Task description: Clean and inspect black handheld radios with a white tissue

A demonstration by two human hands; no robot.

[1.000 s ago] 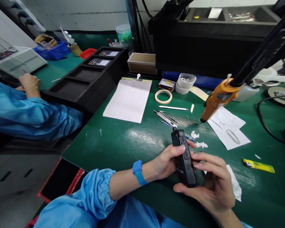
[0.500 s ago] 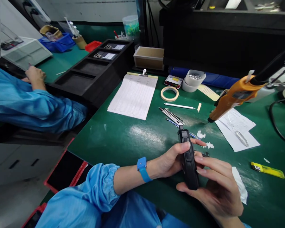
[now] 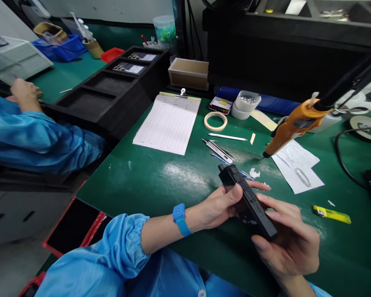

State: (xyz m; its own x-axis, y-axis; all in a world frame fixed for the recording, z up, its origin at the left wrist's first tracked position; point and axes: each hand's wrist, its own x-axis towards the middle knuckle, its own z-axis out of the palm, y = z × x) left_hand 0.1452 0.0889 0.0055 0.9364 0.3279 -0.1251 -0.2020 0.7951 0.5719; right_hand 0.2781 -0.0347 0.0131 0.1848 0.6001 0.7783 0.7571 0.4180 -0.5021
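Observation:
Both my hands hold a black handheld device [image 3: 246,201] with side buttons, just above the green table [image 3: 160,181]. My left hand [image 3: 219,204] grips its near-left side with the thumb on top; a blue band is on that wrist. My right hand [image 3: 289,241] cups its lower end, fingers laid along the side. The device lies tilted, its top end pointing up and left.
An orange electric screwdriver [image 3: 292,126] hangs over white papers [image 3: 297,165]. Tweezers and pens [image 3: 219,150], a tape roll [image 3: 215,121], a clipboard [image 3: 168,123], a yellow knife [image 3: 332,214] and a black tray rack [image 3: 111,88] lie around. Another person's blue sleeve [image 3: 34,136] is at left.
The device has tipped from nearly upright to slanting, its lower end swung right into my right hand. My right hand has shifted under that end.

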